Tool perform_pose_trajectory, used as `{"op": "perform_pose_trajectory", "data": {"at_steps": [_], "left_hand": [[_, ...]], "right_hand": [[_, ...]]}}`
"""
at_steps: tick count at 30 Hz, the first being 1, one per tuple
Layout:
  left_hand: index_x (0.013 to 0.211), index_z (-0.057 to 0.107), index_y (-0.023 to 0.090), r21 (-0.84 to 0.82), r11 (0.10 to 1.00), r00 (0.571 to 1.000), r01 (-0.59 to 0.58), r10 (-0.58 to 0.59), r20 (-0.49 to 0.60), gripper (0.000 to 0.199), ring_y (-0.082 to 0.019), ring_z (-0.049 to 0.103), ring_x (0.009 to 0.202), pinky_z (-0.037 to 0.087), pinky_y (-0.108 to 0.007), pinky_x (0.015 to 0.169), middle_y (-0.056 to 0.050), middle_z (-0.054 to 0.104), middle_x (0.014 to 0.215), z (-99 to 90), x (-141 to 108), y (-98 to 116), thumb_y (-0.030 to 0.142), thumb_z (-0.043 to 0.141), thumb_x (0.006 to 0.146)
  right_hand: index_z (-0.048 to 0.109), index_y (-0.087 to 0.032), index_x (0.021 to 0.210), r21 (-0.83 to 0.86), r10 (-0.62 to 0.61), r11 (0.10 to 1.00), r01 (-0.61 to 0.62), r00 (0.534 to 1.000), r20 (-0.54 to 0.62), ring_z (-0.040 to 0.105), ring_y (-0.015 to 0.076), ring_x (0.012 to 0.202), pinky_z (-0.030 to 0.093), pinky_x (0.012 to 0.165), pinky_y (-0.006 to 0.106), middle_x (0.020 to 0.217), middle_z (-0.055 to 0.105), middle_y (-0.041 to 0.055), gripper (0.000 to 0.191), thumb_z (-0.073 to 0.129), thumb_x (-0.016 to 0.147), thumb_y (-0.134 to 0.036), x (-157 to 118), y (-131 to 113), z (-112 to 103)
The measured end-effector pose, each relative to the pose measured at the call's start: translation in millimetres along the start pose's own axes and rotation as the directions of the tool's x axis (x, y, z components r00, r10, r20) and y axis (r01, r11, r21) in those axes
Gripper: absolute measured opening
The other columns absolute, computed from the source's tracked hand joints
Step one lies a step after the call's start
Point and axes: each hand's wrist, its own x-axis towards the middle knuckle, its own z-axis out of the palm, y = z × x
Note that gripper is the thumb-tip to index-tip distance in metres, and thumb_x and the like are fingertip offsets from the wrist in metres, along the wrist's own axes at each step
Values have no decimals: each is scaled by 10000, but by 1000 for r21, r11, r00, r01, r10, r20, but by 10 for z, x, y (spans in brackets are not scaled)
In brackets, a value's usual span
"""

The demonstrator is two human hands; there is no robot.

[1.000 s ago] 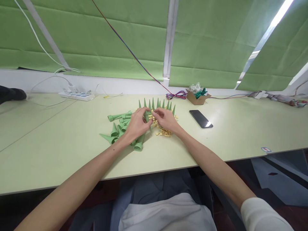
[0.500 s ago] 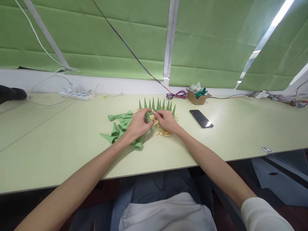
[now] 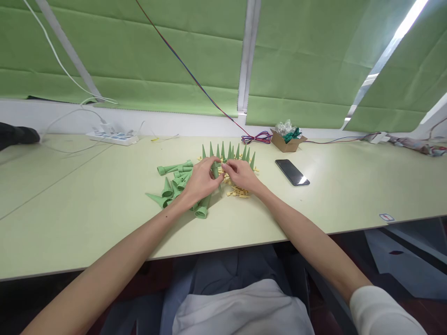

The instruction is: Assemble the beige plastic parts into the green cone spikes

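Note:
My left hand (image 3: 203,179) is closed around a green plastic cone (image 3: 215,171), whose tip points down toward the table. Close against it, my right hand (image 3: 241,174) has thumb and forefinger pinched at the cone's upper end; whatever sits in that pinch is too small to make out. Under and beside the right hand lie several small yellow plastic pieces (image 3: 239,191). Loose green cones (image 3: 166,188) lie heaped left of and beneath my left hand. Behind both hands, several green cones (image 3: 222,150) stand upright in a row with yellow pieces at their bases.
A black phone (image 3: 292,172) lies to the right. Behind it stand a small cardboard box (image 3: 287,144) with plastic wrap and a coiled red-blue cable (image 3: 256,137). A white power strip (image 3: 113,137) is at the back left. The table's front edge runs below my forearms.
My right fingertips have shifted very slightly at the cone's end. The cone, my left hand and the things on the table look the same.

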Motion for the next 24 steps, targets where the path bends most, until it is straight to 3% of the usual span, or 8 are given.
{"op": "perform_pose_trajectory", "data": {"at_steps": [7, 16, 24], "left_hand": [[1083, 604, 197, 13, 1000, 1000, 1, -1, 3, 309, -163, 605, 606, 518, -352, 730, -44, 703, 1006, 5, 4, -15, 334, 616, 806], [1065, 611, 201, 29, 999, 1000, 20, -20, -15, 294, -159, 596, 602, 508, -352, 740, -53, 711, 1061, 0, 19, -20, 331, 604, 801], [1071, 614, 201, 8, 1000, 1000, 17, -17, 14, 305, -165, 614, 615, 510, -339, 719, -42, 705, 992, 4, 9, -30, 335, 611, 796]], "right_hand": [[426, -192, 598, -26, 21, 999, -21, 1000, 4, 382, 113, 568, 288, 581, 281, 566, 457, -19, 501, 395, 1004, -484, 4, 12, 11], [598, -192, 852, 121, 1, 993, -3, 1000, 14, 558, 137, 683, 423, 670, 271, 791, 663, 17, 191, 545, 924, -360, -3, 16, 10], [480, -197, 665, 11, 3, 1000, -3, 1000, 2, 400, 118, 581, 317, 595, 273, 605, 480, -26, 341, 478, 962, -363, -3, -17, -1]]}}
